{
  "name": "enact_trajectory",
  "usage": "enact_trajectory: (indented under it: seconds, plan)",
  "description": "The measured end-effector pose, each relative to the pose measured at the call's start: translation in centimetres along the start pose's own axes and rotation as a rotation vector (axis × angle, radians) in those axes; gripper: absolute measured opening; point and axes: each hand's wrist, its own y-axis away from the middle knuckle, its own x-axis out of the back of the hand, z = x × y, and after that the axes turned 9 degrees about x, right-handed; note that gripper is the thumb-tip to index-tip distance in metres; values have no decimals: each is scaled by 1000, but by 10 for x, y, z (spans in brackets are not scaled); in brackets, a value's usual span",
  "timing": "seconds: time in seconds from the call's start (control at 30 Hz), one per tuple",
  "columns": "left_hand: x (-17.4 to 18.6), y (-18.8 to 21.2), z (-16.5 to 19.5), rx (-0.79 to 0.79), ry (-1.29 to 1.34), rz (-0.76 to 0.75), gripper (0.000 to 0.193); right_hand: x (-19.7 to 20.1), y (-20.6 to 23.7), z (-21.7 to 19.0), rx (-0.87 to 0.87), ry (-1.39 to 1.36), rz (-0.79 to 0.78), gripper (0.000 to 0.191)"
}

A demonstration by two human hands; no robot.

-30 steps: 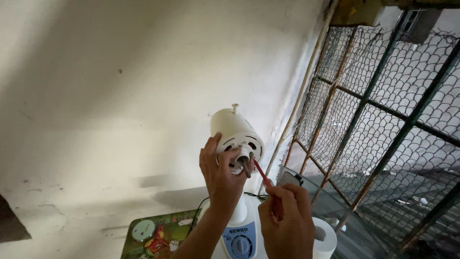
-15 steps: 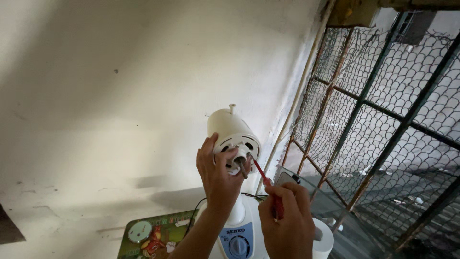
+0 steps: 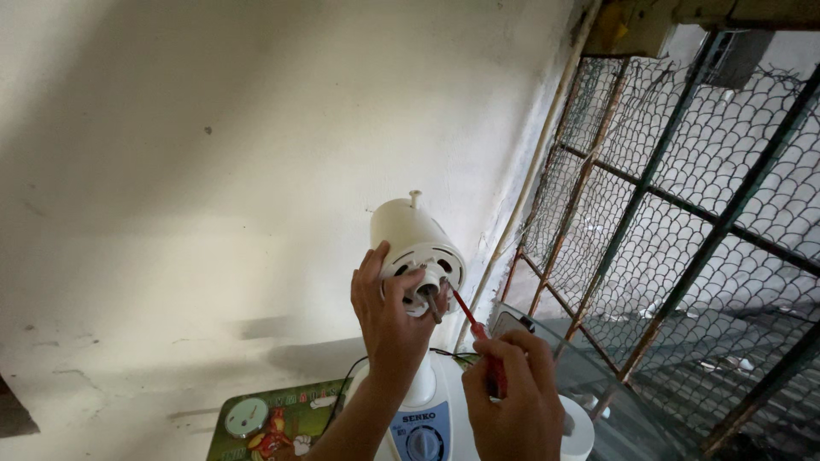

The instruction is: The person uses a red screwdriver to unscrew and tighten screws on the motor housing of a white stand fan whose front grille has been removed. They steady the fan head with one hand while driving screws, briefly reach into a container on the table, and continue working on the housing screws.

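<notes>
Head view, low centre of the frame: cream fan motor (image 3: 416,245) on its white stand (image 3: 424,393), tilted up and back, small knob on top, vented round face turned toward the camera. Left hand (image 3: 389,320) cupped around the lower left of that face, fingers spread over the vents, thumb near the middle shaft. Right hand (image 3: 512,401) at the bottom edge, right of centre, closed around the red handle of a screwdriver (image 3: 472,335); thin shank angled up and left, tip at the motor face just beside the shaft, touching or nearly so. Blue control panel with round dial (image 3: 420,435) on the stand, between the two wrists. Black cord (image 3: 354,382) looping behind the left forearm. Lower left: green printed board with a round clock-like disc (image 3: 265,420), lying flat. Lower right of the hands: white roll (image 3: 579,431), partly hidden. Behind, filling the left and centre: stained pale wall (image 3: 213,171). Right third: rusted wire-mesh window grille (image 3: 683,213) with green and brown bars, and a thin pipe (image 3: 534,171) running down the wall's edge.
</notes>
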Motion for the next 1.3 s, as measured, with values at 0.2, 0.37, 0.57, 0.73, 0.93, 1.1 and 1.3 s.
enact_trajectory:
  seconds: [0.2,0.37,0.57,0.73,0.93,1.1,1.3]
  plan:
    - [1,0,1,6,-3,0,47,3,0,1,41,-12,21,16]
    - [2,-2,3,14,0,0,48,4,-2,2,87,-10,-4,16]
    - [2,-2,3,16,15,1,48,6,-1,2,56,-27,-3,21]
    - [1,0,1,29,3,-29,50,7,-1,3,67,14,-46,18]
    - [1,-1,1,19,14,-10,47,7,-2,8,107,28,-49,23]
    - [3,-3,4,9,3,1,47,9,-3,12,169,-45,7,24]
    - [4,-4,8,12,10,13,46,7,-2,16,90,-87,-49,18]
